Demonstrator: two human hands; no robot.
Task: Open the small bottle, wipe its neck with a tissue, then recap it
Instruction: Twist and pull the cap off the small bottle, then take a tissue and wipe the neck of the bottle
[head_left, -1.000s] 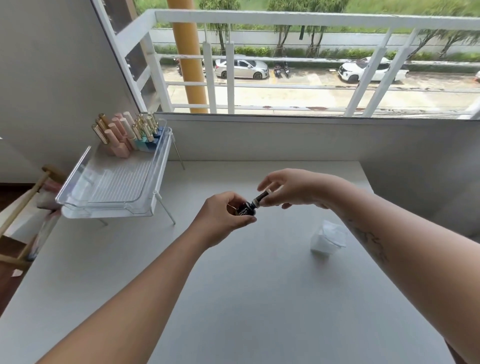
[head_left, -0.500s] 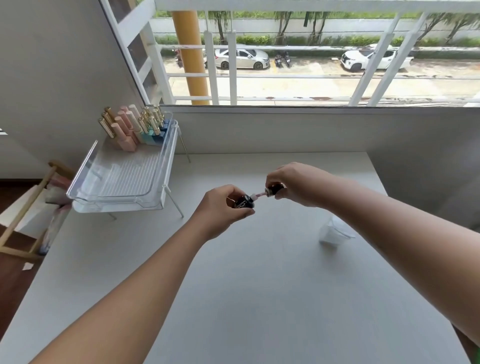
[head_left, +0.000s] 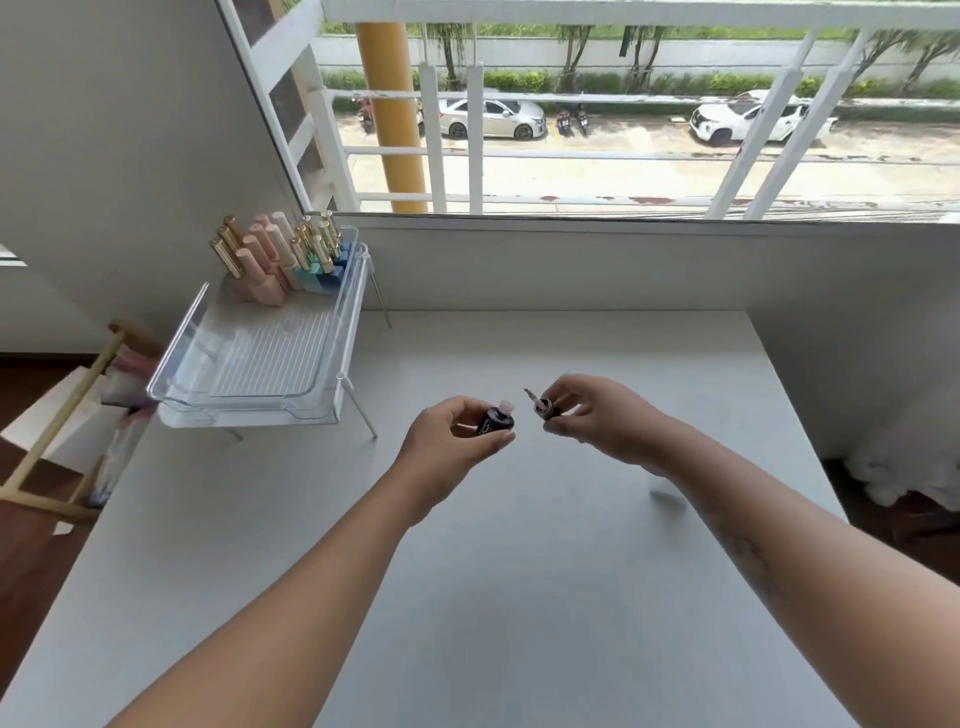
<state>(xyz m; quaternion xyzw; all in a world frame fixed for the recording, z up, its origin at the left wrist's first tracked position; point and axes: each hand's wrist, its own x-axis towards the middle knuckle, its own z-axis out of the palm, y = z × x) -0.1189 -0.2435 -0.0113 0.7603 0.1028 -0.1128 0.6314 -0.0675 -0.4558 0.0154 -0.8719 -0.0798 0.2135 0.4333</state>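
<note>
Nearest, both bare forearms reached over the smooth white table (head_left: 467, 597). Just past them, the left hand (head_left: 447, 441) pinched the small bottle (head_left: 496, 420), dark and rounded, between thumb and fingers, its pale neck uncovered and tilted rightward. Just beside it, apart, the right hand (head_left: 597, 415) gripped the black cap (head_left: 543, 408) in its fingertips, brush stem pointing toward the bottle. A white tissue (head_left: 667, 491) lay mostly hidden behind the right wrist. Farther left of the fingers stood a clear ribbed plastic tray (head_left: 249, 374) holding pink and gold-capped bottles (head_left: 275, 254).
</note>
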